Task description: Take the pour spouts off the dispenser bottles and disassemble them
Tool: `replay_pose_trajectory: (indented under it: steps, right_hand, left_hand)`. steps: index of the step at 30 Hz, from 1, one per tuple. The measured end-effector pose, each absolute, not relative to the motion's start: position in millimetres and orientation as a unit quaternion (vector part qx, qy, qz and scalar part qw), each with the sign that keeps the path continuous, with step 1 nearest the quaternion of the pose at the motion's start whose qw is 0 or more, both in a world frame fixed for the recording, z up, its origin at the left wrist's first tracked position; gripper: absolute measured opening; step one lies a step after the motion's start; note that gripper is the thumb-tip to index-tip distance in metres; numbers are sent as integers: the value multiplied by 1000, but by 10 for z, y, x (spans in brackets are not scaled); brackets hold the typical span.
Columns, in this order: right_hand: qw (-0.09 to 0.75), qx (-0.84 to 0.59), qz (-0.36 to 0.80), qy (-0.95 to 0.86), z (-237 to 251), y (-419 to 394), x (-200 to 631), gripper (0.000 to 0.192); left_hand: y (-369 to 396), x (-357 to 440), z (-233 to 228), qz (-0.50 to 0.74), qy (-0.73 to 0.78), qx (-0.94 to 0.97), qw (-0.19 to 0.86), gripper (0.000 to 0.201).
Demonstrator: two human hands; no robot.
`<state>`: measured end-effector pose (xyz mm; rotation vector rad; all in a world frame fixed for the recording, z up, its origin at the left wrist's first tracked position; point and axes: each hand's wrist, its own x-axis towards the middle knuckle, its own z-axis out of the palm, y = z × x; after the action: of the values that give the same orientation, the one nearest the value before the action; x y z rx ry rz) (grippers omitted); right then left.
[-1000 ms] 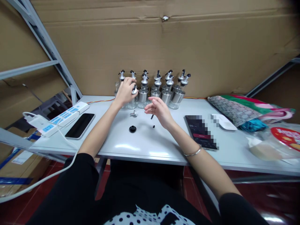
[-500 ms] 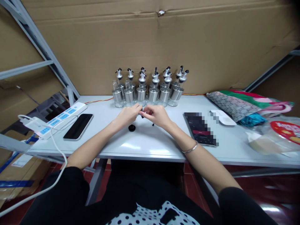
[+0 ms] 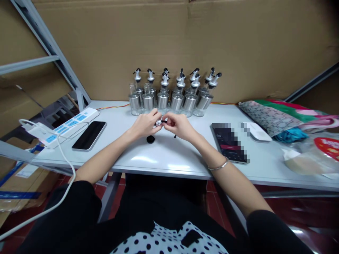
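Left hand: the left hand (image 3: 147, 124) pinches a small silver spout piece (image 3: 159, 123) between thumb and fingers.
Right hand: the right hand (image 3: 180, 127) has its fingertips closed on a dark slim part (image 3: 164, 121) at the spout piece's right end.
Spout piece: held between the two hands, just above the table (image 3: 159, 155), largely covered by the left fingers; whether the dark part is seated in it cannot be told.
Black stopper: a round black stopper (image 3: 150, 139) lies on the table just below the left hand, toward the person.
Black bit: a tiny black bit (image 3: 175, 136) lies just below the right hand.
Bottles: steel-banded glass bottles (image 3: 162, 101) stand in two rows beyond the hands; the two leftmost in front have bare necks.
Left side: a phone (image 3: 89, 135) lies beside a power strip (image 3: 71, 126).
Right side: a second phone (image 3: 228, 143) lies well apart from the right hand.
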<state>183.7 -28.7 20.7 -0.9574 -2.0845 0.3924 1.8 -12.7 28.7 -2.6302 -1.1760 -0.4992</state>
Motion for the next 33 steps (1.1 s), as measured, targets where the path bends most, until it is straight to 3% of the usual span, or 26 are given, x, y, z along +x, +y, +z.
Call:
replay_pose_trajectory:
  steps: [8, 16, 25, 33]
  right_hand:
    - [391, -352, 61, -848, 215, -318, 1833, 11]
    - [267, -534, 12, -802, 294, -375, 1816, 32]
    - [142, -543, -79, -824, 326, -419, 1739, 42]
    - [109, -517, -109, -842, 320, -410, 1755, 42]
  left_hand:
    - [-105, 19, 258, -197, -389, -899, 43, 14]
    - [-121, 57, 178, -280, -322, -893, 142, 12]
    - [-81, 42, 134, -348, -236, -884, 203, 15]
    - [-84, 45, 132, -363, -207, -879, 227, 19]
